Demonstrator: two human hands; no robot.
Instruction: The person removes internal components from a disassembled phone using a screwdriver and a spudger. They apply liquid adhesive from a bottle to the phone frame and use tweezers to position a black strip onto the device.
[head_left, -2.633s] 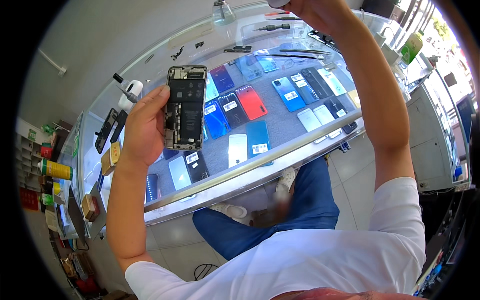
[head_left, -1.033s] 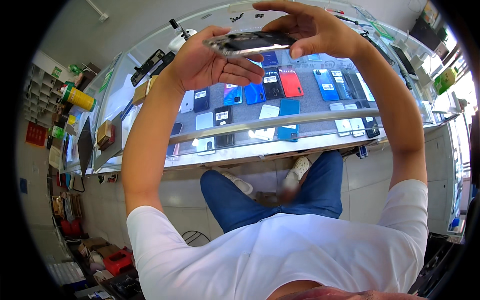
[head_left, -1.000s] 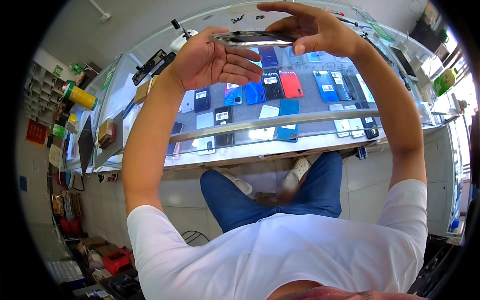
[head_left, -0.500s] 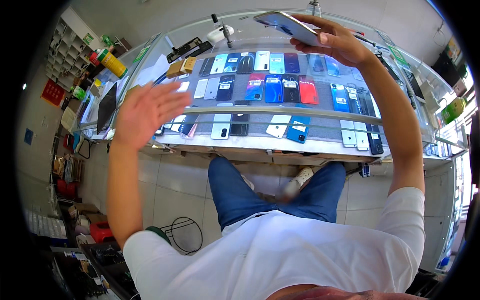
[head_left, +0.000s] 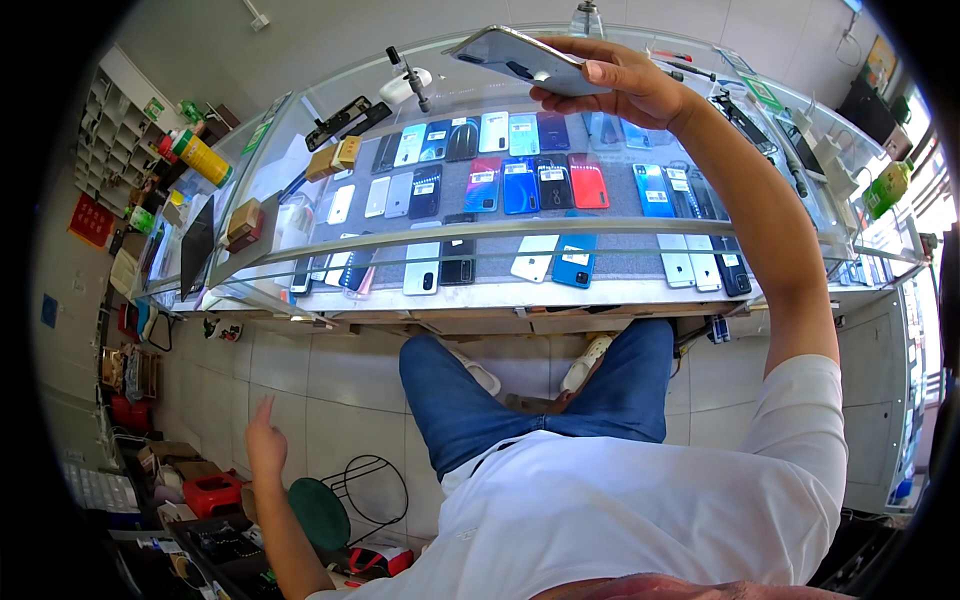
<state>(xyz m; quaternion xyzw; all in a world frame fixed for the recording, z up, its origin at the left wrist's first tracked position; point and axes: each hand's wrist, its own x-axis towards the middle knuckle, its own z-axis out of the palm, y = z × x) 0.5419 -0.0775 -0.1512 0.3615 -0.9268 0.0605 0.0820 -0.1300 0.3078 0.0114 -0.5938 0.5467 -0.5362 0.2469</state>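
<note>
A smartphone (head_left: 515,58) with a shiny back and pale metal rim is tilted above the far part of a glass display counter (head_left: 560,228). My right hand (head_left: 632,88) grips it by its right end, with the thumb on top and the fingers curled beneath. Low on the left, my left hand (head_left: 266,440) hangs over the floor, away from the counter. It holds nothing; one finger stretches out and the thumb is apart, while the other fingers are partly hidden. Rows of smartphones lie inside the counter, among them a red phone (head_left: 588,182) and a blue phone (head_left: 520,187).
Small yellow-brown boxes (head_left: 333,157), a dark phone frame (head_left: 347,122) and a microscope-like stand (head_left: 410,80) are on the glass. A yellow can (head_left: 203,158) stands at the left, a green bottle (head_left: 886,190) at the right. Beside my left arm is a green stool (head_left: 320,512).
My left hand has dropped from beside the counter's front edge to low over the floor. My right hand still grips the smartphone, now slightly further left in view.
</note>
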